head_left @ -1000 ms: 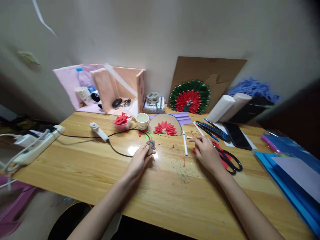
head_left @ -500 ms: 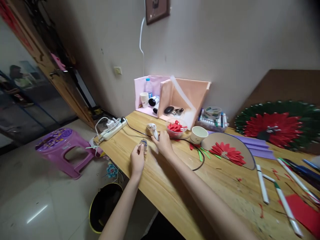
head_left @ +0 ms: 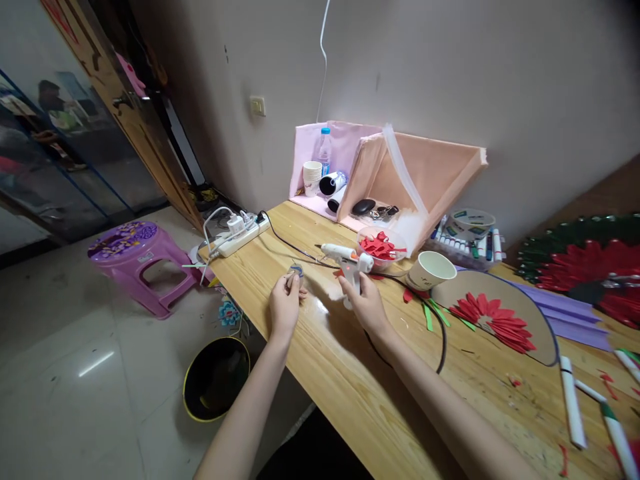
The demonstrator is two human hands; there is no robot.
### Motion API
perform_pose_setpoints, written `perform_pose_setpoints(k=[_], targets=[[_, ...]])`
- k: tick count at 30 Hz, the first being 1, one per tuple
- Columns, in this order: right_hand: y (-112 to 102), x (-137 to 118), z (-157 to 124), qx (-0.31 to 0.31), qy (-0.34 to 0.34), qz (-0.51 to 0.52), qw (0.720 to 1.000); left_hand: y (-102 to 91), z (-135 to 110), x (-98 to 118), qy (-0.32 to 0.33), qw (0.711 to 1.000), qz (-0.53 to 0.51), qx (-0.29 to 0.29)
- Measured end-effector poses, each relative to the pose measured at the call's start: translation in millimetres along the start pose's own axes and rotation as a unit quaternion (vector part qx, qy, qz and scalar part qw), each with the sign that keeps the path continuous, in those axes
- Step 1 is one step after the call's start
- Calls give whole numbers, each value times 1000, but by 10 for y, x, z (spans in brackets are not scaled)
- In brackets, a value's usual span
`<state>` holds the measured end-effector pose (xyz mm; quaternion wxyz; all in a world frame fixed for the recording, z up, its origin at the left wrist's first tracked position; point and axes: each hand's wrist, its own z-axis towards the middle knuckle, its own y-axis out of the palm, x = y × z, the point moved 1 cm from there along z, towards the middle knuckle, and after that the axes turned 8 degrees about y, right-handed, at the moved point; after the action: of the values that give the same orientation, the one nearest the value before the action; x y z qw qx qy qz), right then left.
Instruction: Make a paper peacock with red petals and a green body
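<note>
My right hand (head_left: 369, 310) is wrapped round the handle of a white glue gun (head_left: 345, 253), whose nozzle points left. A small red light shows on the gun's body. To the left, my left hand (head_left: 285, 303) pinches a small flat piece (head_left: 297, 269), greyish with a blue marking; my fingers cover most of it, and its kind cannot be made out. Both hands are over the wooden table (head_left: 325, 407). Just behind the glue gun stands a clear bowl of red paper pieces (head_left: 380, 247). A paper cup (head_left: 431, 272) is to its right.
A power strip (head_left: 245, 240) lies at the table's left edge, and a black cable (head_left: 444, 333) loops beside my right hand. A round board (head_left: 535, 320) bears a red paper flower (head_left: 493, 320). On the floor are a purple stool (head_left: 165, 267) and a black bin (head_left: 217, 377).
My right hand has lifted the glue gun and turned it so the nozzle points left. My left hand keeps its pinch on the small piece. The view has shifted.
</note>
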<state>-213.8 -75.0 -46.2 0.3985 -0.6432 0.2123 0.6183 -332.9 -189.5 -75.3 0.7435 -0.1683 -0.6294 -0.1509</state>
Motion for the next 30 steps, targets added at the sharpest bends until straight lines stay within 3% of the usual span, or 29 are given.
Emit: perform_pose_setpoints(k=[5, 11, 30], targets=[[-21, 115, -297, -62, 47, 36, 996, 0, -15, -5, 2, 1000, 25, -5], [6, 142, -300, -96, 50, 44, 993, 30, -28, -9, 23, 998, 59, -19], [-3, 141, -287, -107, 65, 34, 992, 45, -50, 25, 49, 994, 93, -36]])
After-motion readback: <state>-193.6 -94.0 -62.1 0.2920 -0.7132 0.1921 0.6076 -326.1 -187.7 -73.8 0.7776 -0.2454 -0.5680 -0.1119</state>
